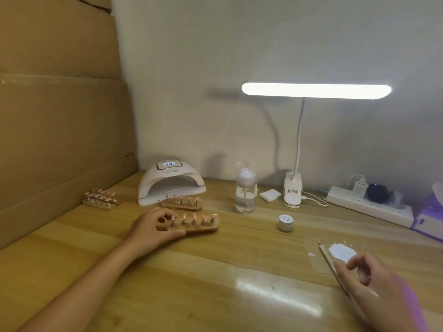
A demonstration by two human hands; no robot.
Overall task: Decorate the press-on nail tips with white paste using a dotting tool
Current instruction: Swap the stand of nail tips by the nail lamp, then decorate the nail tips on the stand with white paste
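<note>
Your left hand (153, 230), at 8 o'clock, grips the wooden holder (203, 228) of nail tips (194, 215). Your right hand (376, 286), at 4 o'clock, holds the slim dotting tool (326, 256) beside the white paste (342, 252). The glossy desk (215, 271) stretches between them.

Plain pale wall (215, 44) fills the field from 11 to 3 o'clock. Large brown cardboard sheets (60, 116) stand upright against it from 8 to 11 o'clock, meeting the counter's far left edge. A glossy wood-grain counter (191, 271) spans 4 to 8 o'clock. At 2 o'clock, a lit bar-shaped desk lamp (316, 91) rises on a white gooseneck from a clip base; its shadow falls on the wall at 12 o'clock, its glare (275, 293) on the counter at 5 o'clock. A white power strip (369, 207) lies at 3 o'clock.
</note>
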